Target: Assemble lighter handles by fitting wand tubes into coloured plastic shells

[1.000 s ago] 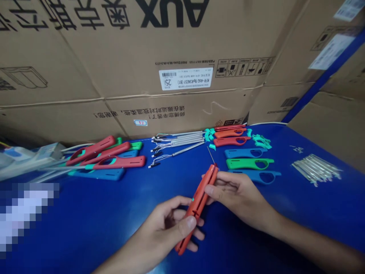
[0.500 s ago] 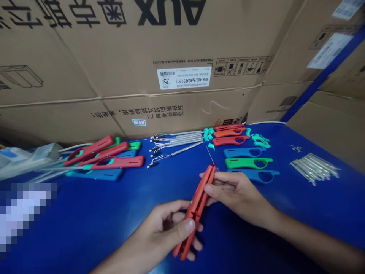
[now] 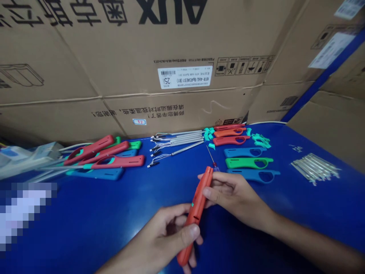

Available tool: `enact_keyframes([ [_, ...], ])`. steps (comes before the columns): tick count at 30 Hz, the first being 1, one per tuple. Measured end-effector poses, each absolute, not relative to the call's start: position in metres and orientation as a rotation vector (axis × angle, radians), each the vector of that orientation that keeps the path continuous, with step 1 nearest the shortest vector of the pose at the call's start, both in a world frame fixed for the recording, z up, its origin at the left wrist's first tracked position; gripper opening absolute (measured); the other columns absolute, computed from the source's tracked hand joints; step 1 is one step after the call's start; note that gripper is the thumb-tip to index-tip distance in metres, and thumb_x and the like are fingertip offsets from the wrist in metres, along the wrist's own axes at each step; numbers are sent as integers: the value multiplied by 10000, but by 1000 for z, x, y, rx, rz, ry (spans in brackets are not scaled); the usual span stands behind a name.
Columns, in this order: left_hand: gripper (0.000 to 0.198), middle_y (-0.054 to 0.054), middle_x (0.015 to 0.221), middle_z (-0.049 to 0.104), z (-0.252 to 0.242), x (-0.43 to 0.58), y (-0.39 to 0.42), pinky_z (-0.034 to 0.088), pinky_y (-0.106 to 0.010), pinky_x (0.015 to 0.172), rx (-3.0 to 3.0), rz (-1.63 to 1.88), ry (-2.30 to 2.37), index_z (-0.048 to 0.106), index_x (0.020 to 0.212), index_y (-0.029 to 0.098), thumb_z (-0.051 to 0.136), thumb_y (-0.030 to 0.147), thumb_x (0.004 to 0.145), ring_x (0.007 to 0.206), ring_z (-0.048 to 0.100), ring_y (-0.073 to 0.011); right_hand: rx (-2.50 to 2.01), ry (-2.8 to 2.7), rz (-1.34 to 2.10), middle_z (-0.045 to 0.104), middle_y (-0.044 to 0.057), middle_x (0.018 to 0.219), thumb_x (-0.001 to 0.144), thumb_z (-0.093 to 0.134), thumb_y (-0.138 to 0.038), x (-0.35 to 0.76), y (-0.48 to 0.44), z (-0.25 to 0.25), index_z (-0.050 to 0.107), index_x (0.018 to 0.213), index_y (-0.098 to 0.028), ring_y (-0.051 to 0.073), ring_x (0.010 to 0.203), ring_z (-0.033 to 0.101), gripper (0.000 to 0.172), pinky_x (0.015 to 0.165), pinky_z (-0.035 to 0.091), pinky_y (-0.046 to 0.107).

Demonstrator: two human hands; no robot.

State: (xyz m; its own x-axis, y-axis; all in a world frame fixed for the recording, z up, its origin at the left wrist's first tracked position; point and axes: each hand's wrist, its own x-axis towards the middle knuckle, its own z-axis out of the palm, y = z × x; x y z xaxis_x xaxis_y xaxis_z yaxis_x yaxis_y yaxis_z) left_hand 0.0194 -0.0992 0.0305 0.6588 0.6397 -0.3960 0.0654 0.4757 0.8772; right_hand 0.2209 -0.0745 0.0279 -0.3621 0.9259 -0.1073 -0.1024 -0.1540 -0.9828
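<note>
An orange-red plastic lighter-style handle [image 3: 196,213] stands tilted between my hands, its two long halves pressed together. My left hand [image 3: 168,234] wraps its lower part, with the thumb across the front. My right hand [image 3: 230,194] grips its upper end with thumb and fingers. A thin metal pin [image 3: 210,156] rises from the top end, and a small blue piece [image 3: 216,168] shows near the pin's base. A teal spot marks the handle's side.
The blue worktable [image 3: 94,213] holds rows of red, blue and green handles [image 3: 248,163], wired metal tubes [image 3: 176,140], teal plastic parts [image 3: 261,140] and a bundle of metal rods [image 3: 315,167]. Cardboard boxes [image 3: 182,49] stand behind it. A plastic bag [image 3: 25,160] lies at left.
The handle's two halves have closed from a narrow gap into one body. The handle has turned more upright, and both hands have shifted slightly with it.
</note>
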Motion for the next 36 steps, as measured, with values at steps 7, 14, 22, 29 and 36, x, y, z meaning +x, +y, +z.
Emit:
enact_keyframes([
  [7, 526, 23, 735, 529, 31, 9, -108, 450, -245, 606, 1283, 303, 1062, 576, 1223, 254, 542, 621, 847, 644, 511, -136, -911, -1241, 1733, 640, -21, 650, 691, 816, -312, 221, -74, 25, 583, 818, -170, 95, 511, 578, 301, 372, 451, 164],
  [14, 388, -17, 895, 671, 40, 9, -107, 444, -288, 741, 1732, 131, 1218, 649, 1040, 297, 426, 587, 910, 842, 611, -221, -934, -1651, 1357, 710, 7, 813, 629, 864, -245, 235, -74, 32, 703, 853, -194, 126, 682, 636, 281, 593, 514, 227],
  [22, 228, 28, 632, 604, 28, -3, -93, 401, -209, 539, 2027, 514, 1186, 632, 858, 220, 538, 417, 921, 541, 531, -123, -900, -1982, 702, 687, -1, 702, 750, 793, -272, 245, -68, 30, 689, 795, -182, 120, 623, 607, 145, 603, 471, 232],
  [29, 368, 39, 523, 556, 24, 5, -91, 420, -171, 441, 1700, 445, 1124, 644, 861, 169, 472, 486, 931, 432, 525, -89, -902, -2335, 734, 707, 18, 827, 949, 547, -256, 258, -56, 51, 692, 931, -193, 149, 774, 593, 159, 751, 457, 273],
  [36, 487, -41, 726, 694, 12, -2, -82, 528, -221, 472, 1609, 695, 1239, 607, 1166, 127, 508, 510, 882, 516, 626, -133, -1554, -2099, 325, 741, 62, 948, 849, 566, -390, 357, 16, 62, 742, 870, -204, 254, 873, 672, 257, 755, 511, 351],
])
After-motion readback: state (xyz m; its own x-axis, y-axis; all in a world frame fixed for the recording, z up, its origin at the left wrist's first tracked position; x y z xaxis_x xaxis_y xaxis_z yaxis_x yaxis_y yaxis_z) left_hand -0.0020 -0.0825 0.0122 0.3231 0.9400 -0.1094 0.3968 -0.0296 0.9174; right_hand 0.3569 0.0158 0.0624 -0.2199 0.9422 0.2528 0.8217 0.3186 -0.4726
